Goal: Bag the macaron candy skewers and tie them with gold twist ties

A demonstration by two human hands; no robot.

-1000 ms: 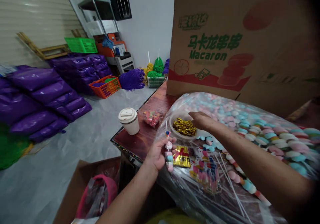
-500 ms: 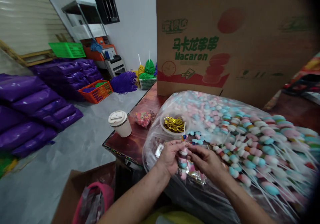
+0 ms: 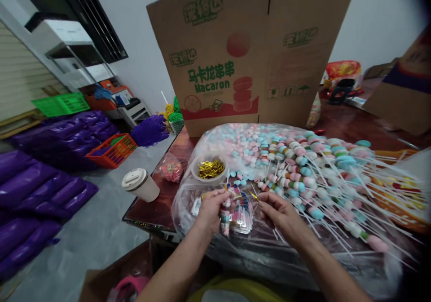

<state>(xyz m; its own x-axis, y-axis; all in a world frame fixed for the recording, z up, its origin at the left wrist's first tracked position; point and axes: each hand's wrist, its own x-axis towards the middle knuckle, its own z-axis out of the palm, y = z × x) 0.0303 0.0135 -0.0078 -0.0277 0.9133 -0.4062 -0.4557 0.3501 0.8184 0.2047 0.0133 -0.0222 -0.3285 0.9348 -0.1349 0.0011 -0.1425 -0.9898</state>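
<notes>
My left hand point(image 3: 213, 206) is closed around a wrapped candy skewer point(image 3: 225, 219), whose stick points up. Between the thumb and fingers of my right hand point(image 3: 274, 208) is a thin gold twist tie point(image 3: 254, 197), a short way right of the skewer. Flat printed packets point(image 3: 243, 219) lie in a pile just behind and beside the skewer. A round bowl point(image 3: 193, 170) of gold ties stands beyond my left hand. Pink, blue and white candy skewers point(image 3: 311, 183) are heaped on clear plastic to the right.
A large cardboard box point(image 3: 215, 37) stands at the table's back. A lidded white cup point(image 3: 148, 189) and a bag of small candies point(image 3: 171, 170) are at the left edge. An orange basket point(image 3: 404, 221) sits far right. Below is an open carton point(image 3: 97, 275).
The view has swung to the right. My right hand has moved away from the skewer, and the gold tie now shows in its fingers. The packets are more exposed.
</notes>
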